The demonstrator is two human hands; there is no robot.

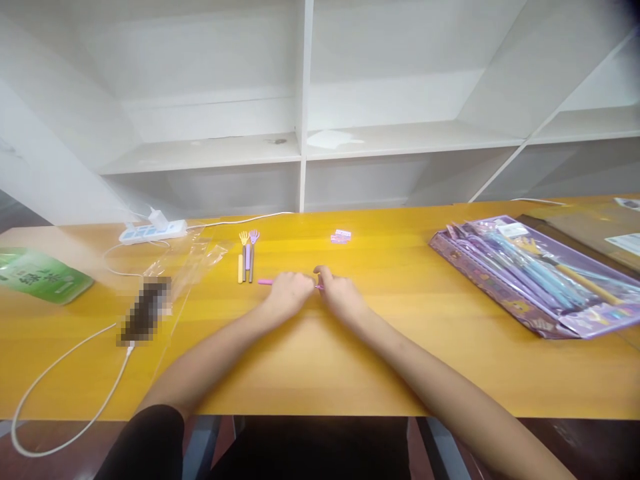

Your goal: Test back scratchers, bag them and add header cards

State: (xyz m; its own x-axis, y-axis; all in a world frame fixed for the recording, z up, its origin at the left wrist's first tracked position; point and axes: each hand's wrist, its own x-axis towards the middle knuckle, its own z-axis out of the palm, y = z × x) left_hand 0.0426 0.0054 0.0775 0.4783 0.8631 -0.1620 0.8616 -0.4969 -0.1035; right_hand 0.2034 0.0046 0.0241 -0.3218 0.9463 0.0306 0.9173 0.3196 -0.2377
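The stick (265,281) is pink, the claw heads (255,236) yellow and purple, the tabletop (310,367) orange-yellow, the patterned box (493,297) purple and brown.

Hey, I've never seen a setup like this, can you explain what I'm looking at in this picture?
There's no machine here, just a person's two bare hands, seen by a camera worn on the head, looking forward and down at a desk. The left hand holds a slim pink stick. A pink bit shows at the right hand too, but its grip is hard to make out. Beyond them lie a yellow back scratcher, a purple back scratcher and small pink cards. A purple box of wrapped items sits at right; a power strip and green packet are at left.
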